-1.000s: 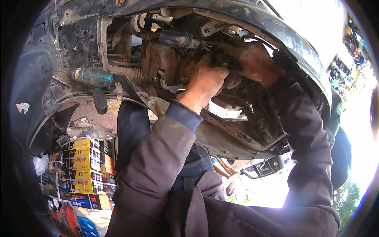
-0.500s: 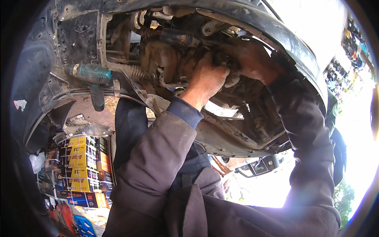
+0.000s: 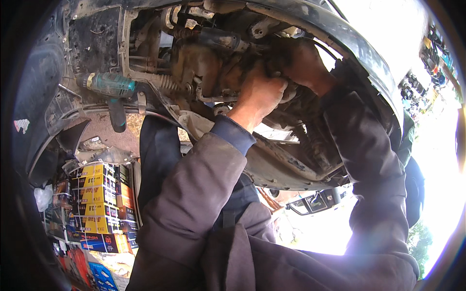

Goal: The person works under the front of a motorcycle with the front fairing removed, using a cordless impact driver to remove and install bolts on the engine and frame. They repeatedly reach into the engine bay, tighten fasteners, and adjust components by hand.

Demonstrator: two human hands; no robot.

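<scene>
Both my hands reach into the open front of a vehicle, among dirty, dusty mechanical parts. My left hand (image 3: 259,94) is closed, its thumb and curled fingers pressed together beside a rounded metal part (image 3: 289,92); what it grips is hidden. To its right, my right hand (image 3: 310,65) bends inward under the dark bumper edge (image 3: 335,31). Its fingers vanish in shadow close to my left hand, so their grip does not show. A brown, dusty housing (image 3: 196,65) lies left of my hands, and a dark cylinder (image 3: 221,39) runs above them.
A teal and black cordless drill (image 3: 109,85) rests on the frame at left. Below it stand stacked yellow and black boxes (image 3: 97,194) bound with straps. A thin metal pipe (image 3: 218,99) and a ribbed boot (image 3: 165,82) lie near my left wrist. Part of another person (image 3: 415,189) shows at right.
My right hand and forearm have shifted a little left and inward, toward my left hand. My left hand stays closed at the same parts. The whole view has moved slightly.
</scene>
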